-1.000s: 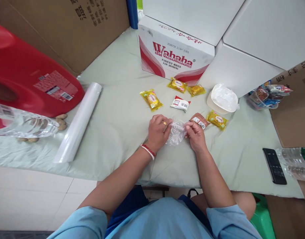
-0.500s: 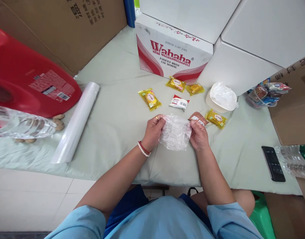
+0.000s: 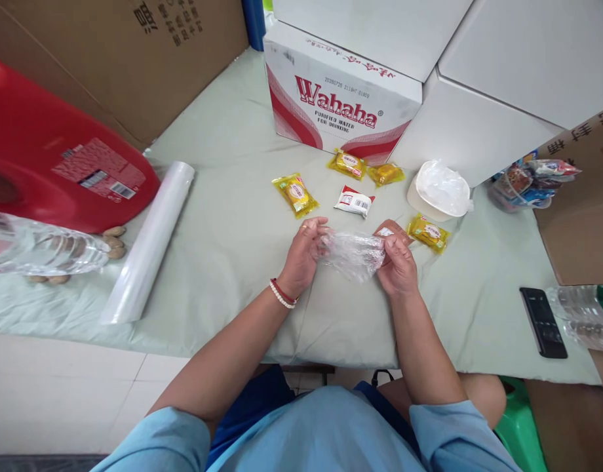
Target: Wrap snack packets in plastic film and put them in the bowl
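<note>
Both my hands hold a small clear plastic bag [image 3: 351, 253] stretched between them just above the pale green tablecloth [image 3: 233, 236]. My left hand [image 3: 301, 255] pinches its left edge, and my right hand [image 3: 398, 263] pinches its right edge. A brown snack packet [image 3: 386, 229] lies right behind my right hand. Yellow snack packets lie around it: one [image 3: 429, 232] to the right, one [image 3: 295, 194] to the left, two [image 3: 349, 164] near the carton. A white packet with a barcode [image 3: 354, 201] sits in the middle.
A Wahaha water carton [image 3: 341, 105] and white boxes stand at the back. A white bowl lined with plastic [image 3: 439, 191] is at right. A roll of plastic bags [image 3: 149, 239], a red jug [image 3: 60, 164] and a water bottle [image 3: 40, 246] lie left. A black remote [image 3: 543, 322] lies right.
The crumpled bag was pulled open wide between my hands, then drawn flatter and stretched sideways. My hands moved slightly apart.
</note>
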Demonstrator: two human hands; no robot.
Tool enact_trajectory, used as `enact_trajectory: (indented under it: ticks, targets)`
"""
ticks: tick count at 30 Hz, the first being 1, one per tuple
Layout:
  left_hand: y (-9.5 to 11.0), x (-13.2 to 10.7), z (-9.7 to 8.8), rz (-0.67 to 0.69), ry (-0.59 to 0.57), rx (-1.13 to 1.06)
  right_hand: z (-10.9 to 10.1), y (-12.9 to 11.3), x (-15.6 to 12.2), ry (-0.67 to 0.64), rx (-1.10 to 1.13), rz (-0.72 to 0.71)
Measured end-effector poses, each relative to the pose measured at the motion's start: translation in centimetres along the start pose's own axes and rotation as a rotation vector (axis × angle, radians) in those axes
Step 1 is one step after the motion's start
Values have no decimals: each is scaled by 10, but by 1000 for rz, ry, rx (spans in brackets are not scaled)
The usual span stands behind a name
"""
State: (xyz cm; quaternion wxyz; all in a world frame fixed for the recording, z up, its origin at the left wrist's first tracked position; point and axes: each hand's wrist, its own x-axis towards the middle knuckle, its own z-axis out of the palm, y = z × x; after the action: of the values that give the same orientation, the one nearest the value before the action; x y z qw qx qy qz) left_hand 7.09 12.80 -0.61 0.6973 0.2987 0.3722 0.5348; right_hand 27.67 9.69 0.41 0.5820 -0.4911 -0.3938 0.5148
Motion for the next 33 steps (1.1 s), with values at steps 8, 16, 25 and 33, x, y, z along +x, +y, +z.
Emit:
enact_trajectory:
  ticks: [8,16,25,33]
  targets:
    - [2,-4,4,-19,-90,117,-4,6,1,6,-65,11]
    - [-1,-4,3,14,-128,195,-13,-3,5,14,-364,-181]
    - [-7,-4,7,84,-146,143,21,-37,-25,-175,-1105,-608]
    - [-9,3,6,123,-71,67,17,-39,-40,135,-852,-619]
